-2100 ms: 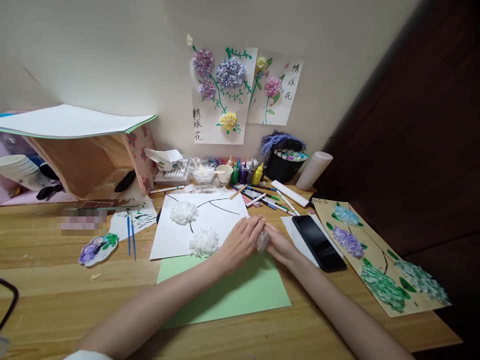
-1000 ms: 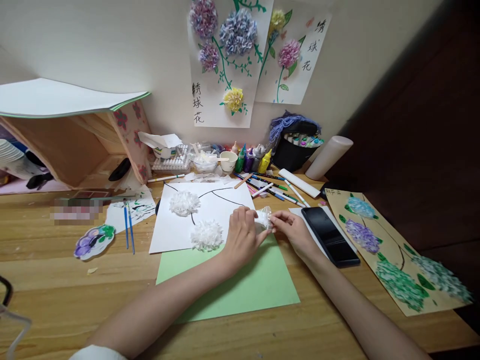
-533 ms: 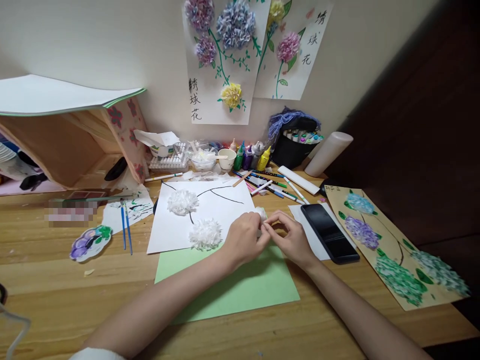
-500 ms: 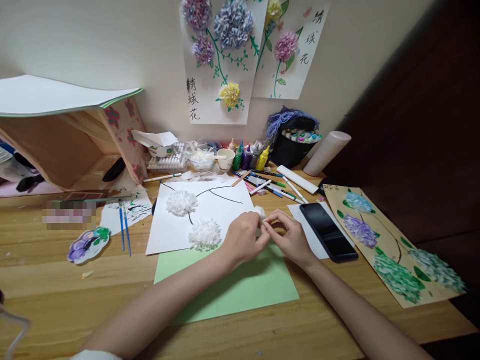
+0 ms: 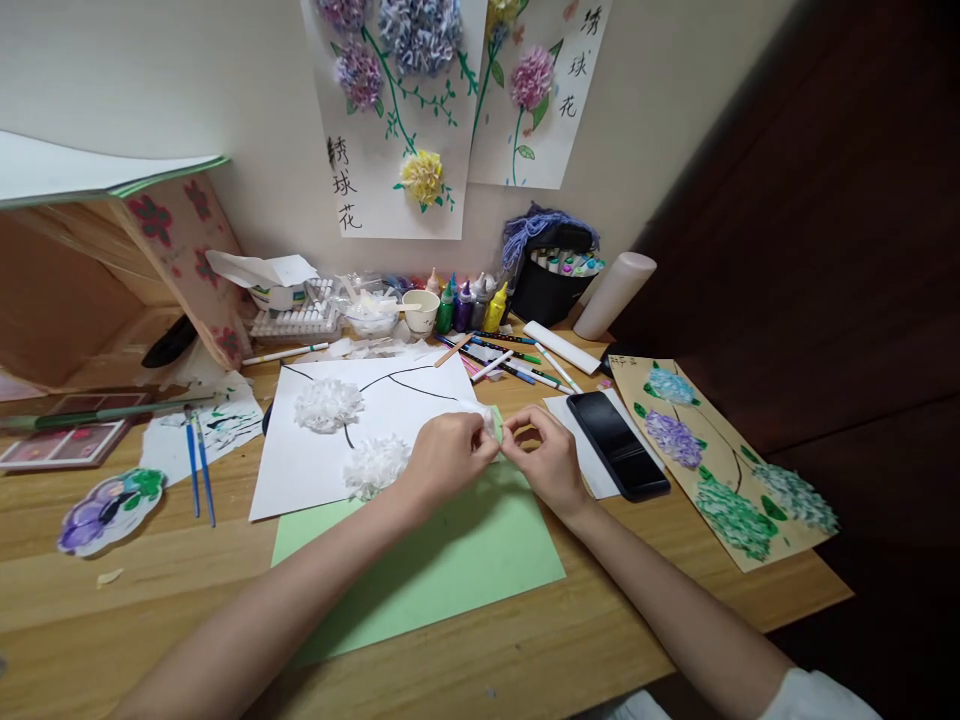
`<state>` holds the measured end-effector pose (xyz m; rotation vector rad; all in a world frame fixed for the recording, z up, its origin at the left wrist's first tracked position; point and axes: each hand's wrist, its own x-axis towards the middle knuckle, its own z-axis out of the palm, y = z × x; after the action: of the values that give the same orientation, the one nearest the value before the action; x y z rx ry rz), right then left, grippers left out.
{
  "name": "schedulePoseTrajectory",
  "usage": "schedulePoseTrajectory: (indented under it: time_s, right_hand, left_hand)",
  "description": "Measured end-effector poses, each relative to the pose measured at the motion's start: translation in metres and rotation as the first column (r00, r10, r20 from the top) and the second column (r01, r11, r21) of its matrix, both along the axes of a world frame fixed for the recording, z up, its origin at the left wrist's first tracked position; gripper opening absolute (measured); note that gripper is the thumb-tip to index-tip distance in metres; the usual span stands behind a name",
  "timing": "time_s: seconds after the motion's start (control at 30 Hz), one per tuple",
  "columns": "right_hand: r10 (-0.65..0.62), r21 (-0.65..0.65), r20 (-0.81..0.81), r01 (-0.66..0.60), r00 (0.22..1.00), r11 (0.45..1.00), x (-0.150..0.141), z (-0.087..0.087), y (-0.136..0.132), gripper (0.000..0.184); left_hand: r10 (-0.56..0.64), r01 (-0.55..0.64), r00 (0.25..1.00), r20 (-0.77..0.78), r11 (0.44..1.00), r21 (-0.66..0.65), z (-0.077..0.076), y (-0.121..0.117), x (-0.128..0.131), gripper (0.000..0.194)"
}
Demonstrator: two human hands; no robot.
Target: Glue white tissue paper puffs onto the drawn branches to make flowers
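Observation:
My left hand (image 5: 448, 455) is curled closed around a small bunch of white tissue paper (image 5: 487, 420), which shows beyond its knuckles. Beside it my right hand (image 5: 546, 452) pinches thumb and fingertips together; what lies between them is too small to make out. Both hands hover over the right edge of a white sheet (image 5: 300, 485) with dark branch lines. Two ruffled white paper flowers sit on that sheet: an upper one (image 5: 328, 404) and a lower one (image 5: 373, 466), partly behind my left hand. Under my forearms lies a green sheet (image 5: 450, 560).
To the right are a black phone (image 5: 619, 445) and a tan flower picture (image 5: 780, 540). Scattered pens (image 5: 517, 362), paint bottles (image 5: 463, 305) and a paper cup (image 5: 420, 313) stand at the back. Blue brushes (image 5: 199, 465) and a painted palette (image 5: 112, 512) lie left.
The view has swung right, so everything sits further left. My fingertips have parted slightly, and the right hand is a little apart from the left.

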<state>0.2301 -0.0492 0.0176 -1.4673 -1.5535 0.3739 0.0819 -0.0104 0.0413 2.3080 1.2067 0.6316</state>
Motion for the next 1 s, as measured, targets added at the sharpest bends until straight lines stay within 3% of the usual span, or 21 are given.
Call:
schedulePoseTrajectory:
  time_s: [0.1,0.3,0.43,0.53,0.63,0.77,0.87,1.0]
  right_hand:
    - [-0.040,-0.032,-0.034,0.039,0.999,0.999,0.001,-0.002,0.002,0.004]
    - [0.146,-0.219,-0.035,-0.150,0.989,0.964,0.001,0.000,-0.001,0.016]
    - [0.205,-0.247,0.224,-0.148,0.953,0.958,0.002,0.001,-0.003,0.017]
    - [0.151,-0.183,0.411,-0.080,0.899,0.980,0.005,-0.001,-0.001,0.023]
    - [0.047,-0.133,0.479,0.019,0.876,0.991,0.013,-0.001,0.004,0.023]
    - [-0.109,-0.132,0.390,0.173,0.914,0.976,0.025,0.005,0.009,0.028]
    - [0.004,-0.192,0.251,0.046,0.968,0.980,0.023,0.010,0.006,0.028]
    - [0.202,-0.289,-0.025,-0.201,0.979,0.936,0.019,0.012,0.001,0.031]
  left_hand:
    - [0.005,-0.005,1.000,0.005,1.000,0.020,-0.001,-0.002,0.001,0.021]
    - [-0.071,0.070,0.997,0.017,0.996,0.049,-0.005,-0.009,0.003,0.025]
    - [-0.104,0.107,0.994,-0.026,0.986,0.124,-0.007,-0.011,0.004,0.022]
    - [-0.062,0.066,0.998,-0.030,0.990,0.125,-0.007,-0.010,0.003,0.020]
    - [-0.007,0.009,1.000,-0.031,0.997,0.073,-0.004,-0.010,0.000,0.020]
    - [0.001,0.001,0.999,-0.034,0.997,0.078,0.005,-0.012,-0.005,0.021]
    - [-0.032,0.029,0.999,0.015,0.985,0.167,0.006,-0.009,-0.004,0.013]
    - [-0.127,0.122,0.992,-0.005,0.937,0.327,0.001,-0.001,-0.003,0.056]
